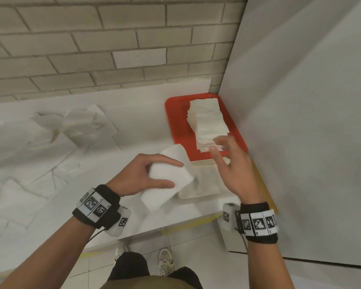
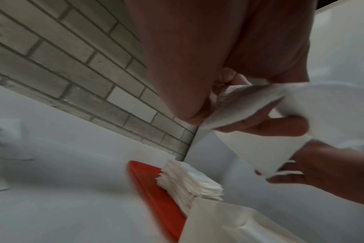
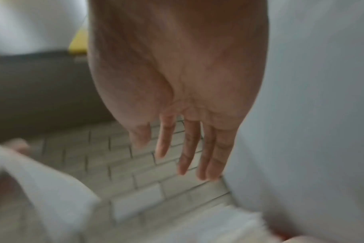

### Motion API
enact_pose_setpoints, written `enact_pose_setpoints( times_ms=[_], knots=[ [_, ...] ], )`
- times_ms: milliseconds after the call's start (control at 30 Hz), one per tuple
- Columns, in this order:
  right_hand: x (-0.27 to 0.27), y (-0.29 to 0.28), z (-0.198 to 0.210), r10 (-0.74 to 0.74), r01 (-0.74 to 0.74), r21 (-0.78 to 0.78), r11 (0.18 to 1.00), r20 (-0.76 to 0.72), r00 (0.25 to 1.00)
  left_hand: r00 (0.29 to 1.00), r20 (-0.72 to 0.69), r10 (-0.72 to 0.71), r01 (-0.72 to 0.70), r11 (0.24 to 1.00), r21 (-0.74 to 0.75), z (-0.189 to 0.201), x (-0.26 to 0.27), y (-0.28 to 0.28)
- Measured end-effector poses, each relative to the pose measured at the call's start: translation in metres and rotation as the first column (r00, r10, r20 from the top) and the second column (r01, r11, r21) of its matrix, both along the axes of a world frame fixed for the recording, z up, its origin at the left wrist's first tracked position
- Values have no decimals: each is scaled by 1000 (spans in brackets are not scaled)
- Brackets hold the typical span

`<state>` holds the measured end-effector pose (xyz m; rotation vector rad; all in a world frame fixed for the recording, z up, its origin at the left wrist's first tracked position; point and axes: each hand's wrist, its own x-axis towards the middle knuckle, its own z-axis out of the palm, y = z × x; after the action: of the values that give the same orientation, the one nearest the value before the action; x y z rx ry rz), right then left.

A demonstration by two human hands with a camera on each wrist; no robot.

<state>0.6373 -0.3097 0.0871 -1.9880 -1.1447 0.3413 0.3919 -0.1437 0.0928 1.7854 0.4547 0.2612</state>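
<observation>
My left hand [image 1: 152, 176] grips a folded white paper napkin [image 1: 169, 180] above the white table, thumb on one side and fingers on the other; the left wrist view shows the napkin [image 2: 297, 115] pinched against the palm. My right hand [image 1: 227, 161] hovers with spread, straight fingers over the near end of an orange tray [image 1: 173, 119], empty. On the tray lies a stack of folded white napkins [image 1: 208, 122], which the left wrist view shows as a stack of napkins [image 2: 189, 180] beside the tray [image 2: 156, 197]. In the right wrist view my right hand's fingers [image 3: 189, 148] are extended and blurred.
Several unfolded white napkins [image 1: 56, 130] lie scattered on the white table [image 1: 133, 122] to the left. A cream flat sheet [image 1: 202, 182] lies near the table edge under my hands. A brick wall [image 1: 113, 38] stands behind, a white panel [image 1: 300, 122] on the right.
</observation>
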Motion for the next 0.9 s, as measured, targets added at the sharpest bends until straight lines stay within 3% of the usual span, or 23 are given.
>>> enact_pose_setpoints(
  times_ms=[33,100,167,233,333,433,533,633,767,900],
  knots=[
    [-13,5,12,78,-65,64,996,-223,972,999,-4,-52,52,999,6,4,8,-3],
    [-34,11,20,261,-225,136,965,-611,747,990,-1,-141,141,990,6,12,24,-10],
    [-36,9,14,291,-168,237,957,-769,570,985,7,-174,174,985,12,14,36,-11],
    [-25,1,3,226,3,281,960,-780,584,989,-11,-145,145,988,55,9,41,-7],
    [-5,-13,-17,-25,177,205,963,-584,811,996,-82,-27,41,984,175,-19,45,2],
    [12,-18,-43,-290,297,17,955,-173,941,974,-175,142,-86,953,291,-54,55,-4],
    [16,-15,-70,-274,289,-153,945,114,955,940,-237,246,-137,906,400,-79,67,-18],
    [13,-9,-82,-231,288,-269,919,223,947,924,-265,276,-104,847,521,-88,78,-30],
    [6,-6,-83,-187,306,-338,890,342,921,908,-342,243,46,752,657,-94,84,-40],
    [-6,-6,-68,-249,397,-304,866,426,870,922,-291,256,97,574,813,-94,88,-47]
  ],
)
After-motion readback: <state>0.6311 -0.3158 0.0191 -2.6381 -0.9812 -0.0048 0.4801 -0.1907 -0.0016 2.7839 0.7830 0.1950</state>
